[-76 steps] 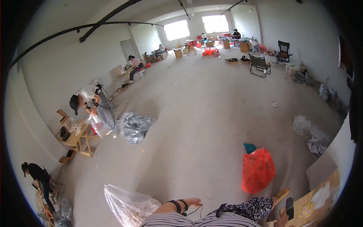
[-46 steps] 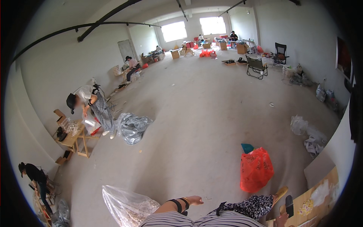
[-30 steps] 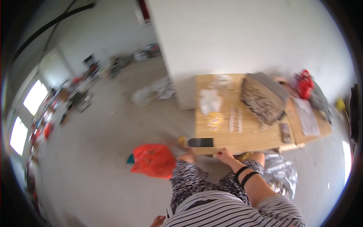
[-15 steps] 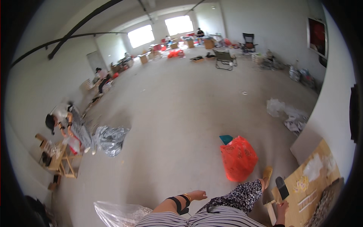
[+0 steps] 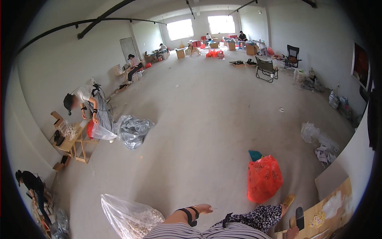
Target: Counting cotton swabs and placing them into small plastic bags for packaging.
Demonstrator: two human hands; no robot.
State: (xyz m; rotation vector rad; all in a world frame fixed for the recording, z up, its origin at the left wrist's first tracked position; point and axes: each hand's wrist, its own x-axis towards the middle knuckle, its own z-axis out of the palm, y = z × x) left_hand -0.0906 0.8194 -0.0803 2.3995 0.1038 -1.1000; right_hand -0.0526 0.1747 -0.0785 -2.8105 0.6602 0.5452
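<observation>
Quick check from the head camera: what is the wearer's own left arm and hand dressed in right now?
The left hand is bare, no glove. Two dark straps wrap the wrist and lower forearm, one broader than the other. A striped sleeve in black and white covers the upper arm. The right hand barely shows at the frame edge, also ungloved.

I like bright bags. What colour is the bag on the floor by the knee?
Red-orange plastic bag, clearest in the head view.
</observation>
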